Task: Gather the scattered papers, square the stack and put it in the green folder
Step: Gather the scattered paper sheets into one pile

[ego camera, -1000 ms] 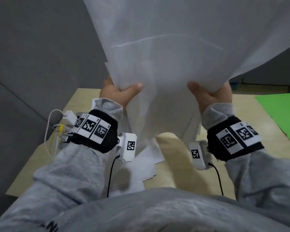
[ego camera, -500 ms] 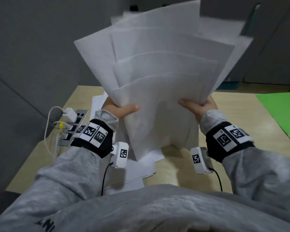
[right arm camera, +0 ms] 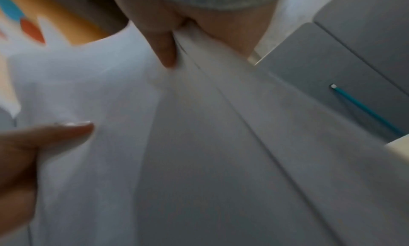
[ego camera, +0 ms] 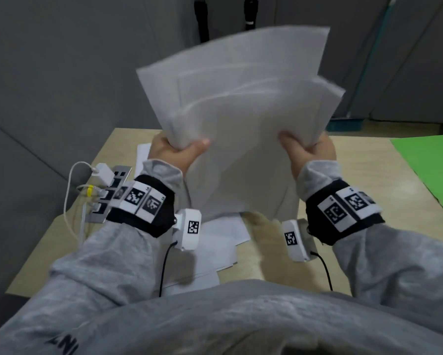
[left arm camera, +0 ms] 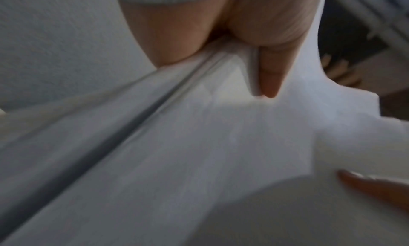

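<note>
More loose white sheets (ego camera: 215, 242) lay overlapping on the wooden table (ego camera: 363, 175), under and just behind the left forearm. At the table's left edge sat a power strip (ego camera: 105, 201) with a white charger (ego camera: 102, 172) and cables plugged in. The green folder (ego camera: 427, 172) lay flat at the far right of the table, well apart from both hands. Grey cabinet fronts stood behind the table.

The raised stack of papers (ego camera: 241, 124) stood roughly upright between the hands and hid the middle of the table from the head camera. Its sheets were uneven, with several top edges stepped and fanned.

The left hand (ego camera: 177, 152) clasped the stack's lower left side, thumb across the near face and fingers behind. The right hand (ego camera: 305, 152) clasped the lower right side the same way. In the left wrist view the thumb (left arm camera: 267, 74) pressed flat on the paper; the frame was blurred, so the fingers behind seemed curled rather than plainly shown.
</note>
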Available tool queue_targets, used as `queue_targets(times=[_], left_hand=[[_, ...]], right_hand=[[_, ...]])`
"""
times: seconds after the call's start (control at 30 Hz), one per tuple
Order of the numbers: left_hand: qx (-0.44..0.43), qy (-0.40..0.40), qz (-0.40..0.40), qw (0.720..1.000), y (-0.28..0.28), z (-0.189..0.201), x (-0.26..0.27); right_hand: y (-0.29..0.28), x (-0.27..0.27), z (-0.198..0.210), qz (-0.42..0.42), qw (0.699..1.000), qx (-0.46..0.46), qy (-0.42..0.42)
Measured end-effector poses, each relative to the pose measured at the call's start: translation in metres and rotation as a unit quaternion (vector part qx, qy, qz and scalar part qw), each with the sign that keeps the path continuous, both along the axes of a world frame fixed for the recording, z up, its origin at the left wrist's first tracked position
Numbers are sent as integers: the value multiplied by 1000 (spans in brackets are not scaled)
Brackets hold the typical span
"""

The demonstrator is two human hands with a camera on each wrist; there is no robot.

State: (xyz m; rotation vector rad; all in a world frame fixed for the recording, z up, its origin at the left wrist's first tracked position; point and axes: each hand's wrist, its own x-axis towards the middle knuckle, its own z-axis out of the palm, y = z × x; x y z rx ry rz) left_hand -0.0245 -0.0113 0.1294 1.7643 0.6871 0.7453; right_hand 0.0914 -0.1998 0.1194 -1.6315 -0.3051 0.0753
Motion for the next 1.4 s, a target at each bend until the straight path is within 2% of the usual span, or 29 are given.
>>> queue_targets(times=[0.07,0.1,0.2,0.27,0.3,0.33,0.4,0.43,0.5,0.57,0.63,0.7,0.77,0.8,0.97,1.13,1.23,1.4], left_hand=[[-22,-58,-21,998,9,4,-2],[-29,-64,-35,997,12,3,-5],[-10,20,-82,996,6,-8,-6],[13,36,-53,998,-1,-9,-2],[7,13,-29,999,-1,-6,0],[-6,-21,-11,1000,2,-1,0],[-23,-73,-12,997,7,6,-3],[-23,-78,-23,996,10,4,-5],[-12,-38,-41,998,11,-6,-9],[-8,27,-47,998,4,-17,-9],[-1,40,-21,999,-1,-17,-4],[-6,-14,4,1000,1,-5,-1],[-4,-50,-12,999,9,4,-1],[-2,-62,-25,998,14,1,-3],[0,-32,-61,998,11,-20,-10],[-8,-22,-89,996,11,-12,-7],[-10,-1,-82,997,13,-12,-6],[-17,5,-39,999,17,-14,-5]], right_hand=[[-4,1,1,9,993,107,-40],[-6,4,-2,20,992,117,-50],[-6,4,-9,39,999,8,-7],[3,0,-6,26,998,-57,7],[6,-2,-1,4,999,-42,-10],[7,-2,3,-16,999,13,-34],[1,1,6,-13,989,131,-61],[-4,4,0,2,987,150,-63],[-10,4,-13,24,994,102,-22],[-8,1,-23,54,998,17,21],[1,-2,-20,43,999,-14,13],[5,-2,-6,-3,998,50,-26],[1,1,1,-26,989,138,-53],[-2,3,0,-24,987,144,-66],[-9,8,-3,-7,989,86,-121],[2,12,19,-35,950,-9,-310],[5,16,19,-50,945,-38,-322],[-5,26,12,-145,938,-59,-308]])
